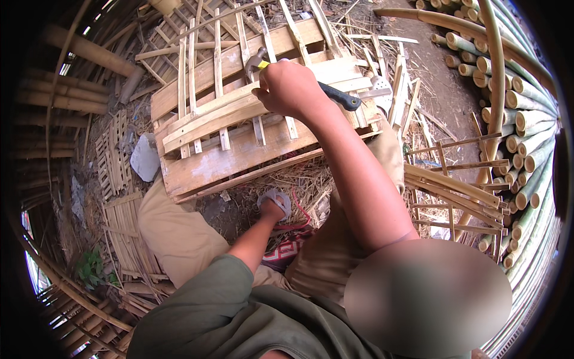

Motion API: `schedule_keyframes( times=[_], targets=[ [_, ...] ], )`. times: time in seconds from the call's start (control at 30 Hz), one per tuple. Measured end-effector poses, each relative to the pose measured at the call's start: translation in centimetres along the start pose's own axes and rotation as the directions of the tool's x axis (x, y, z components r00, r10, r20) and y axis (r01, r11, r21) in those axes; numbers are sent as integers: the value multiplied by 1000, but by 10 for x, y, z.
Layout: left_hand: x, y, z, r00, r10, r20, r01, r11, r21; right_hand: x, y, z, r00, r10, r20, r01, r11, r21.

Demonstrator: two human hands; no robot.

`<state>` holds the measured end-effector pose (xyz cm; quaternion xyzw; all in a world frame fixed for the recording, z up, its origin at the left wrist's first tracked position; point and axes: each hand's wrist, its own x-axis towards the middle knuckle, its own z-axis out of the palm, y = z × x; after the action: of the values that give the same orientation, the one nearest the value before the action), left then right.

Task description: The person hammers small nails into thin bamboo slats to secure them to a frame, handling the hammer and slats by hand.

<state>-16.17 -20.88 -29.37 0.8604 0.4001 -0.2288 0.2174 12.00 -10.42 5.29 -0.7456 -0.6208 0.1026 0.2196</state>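
Above a low wooden bench (215,160), my right hand (287,88) is closed around a claw hammer (339,96) with a dark handle and a yellow neck. The hammer's metal head sticks out to the left of my fist. Beneath that hand, several bamboo slats (218,110) lie across the bench, with longer strips crossing them like a lattice. Down between my knees, my left hand (273,209) reaches into or against a crumpled greyish-white thing (284,202), perhaps plastic. Its fingers are mostly hidden there.
Cut green bamboo poles (529,143) are stacked at the right. Beside my right leg stands a bamboo frame (454,191) of thin strips. A pale stone block (145,158) and slatted panels (113,158) are at the left. Straw and bamboo scraps litter the ground.
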Motion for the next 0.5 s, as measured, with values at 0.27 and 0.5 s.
schedule_keyframes(
  times=[0.27,0.5],
  targets=[
    [-1,-1,19,991,4,-132,-18,994,-105,3,-6,3,1000,-25,16,25,1000,19],
    [9,-18,28,978,-26,-209,2,994,-111,8,-19,-2,999,-48,19,48,999,21]
  ],
)
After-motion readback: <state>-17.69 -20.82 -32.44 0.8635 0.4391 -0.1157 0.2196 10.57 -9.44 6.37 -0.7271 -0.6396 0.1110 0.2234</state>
